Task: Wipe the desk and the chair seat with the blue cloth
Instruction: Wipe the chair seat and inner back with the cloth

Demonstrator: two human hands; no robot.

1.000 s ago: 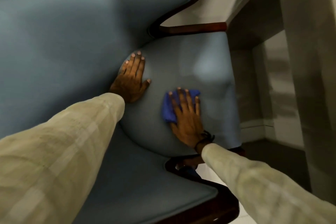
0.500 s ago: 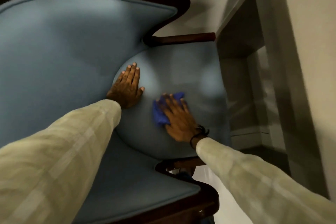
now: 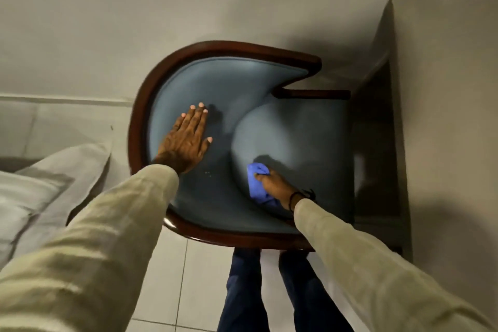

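The blue cloth (image 3: pixel 257 183) lies bunched on the chair seat (image 3: pixel 293 140), at the seat's near-left curved edge, pinched under the curled fingers (image 3: pixel 262 175) of the right hand (image 3: pixel 276 186); most of the cloth spills out to the left of and below those fingers. The left hand (image 3: pixel 188 137) lies flat, fingers spread and holding nothing, on the blue padded backrest (image 3: pixel 215 83) inside the dark wooden frame (image 3: pixel 140 116). One cloth, one chair, two hands. The desk (image 3: pixel 444 116) stands against the chair's right edge.
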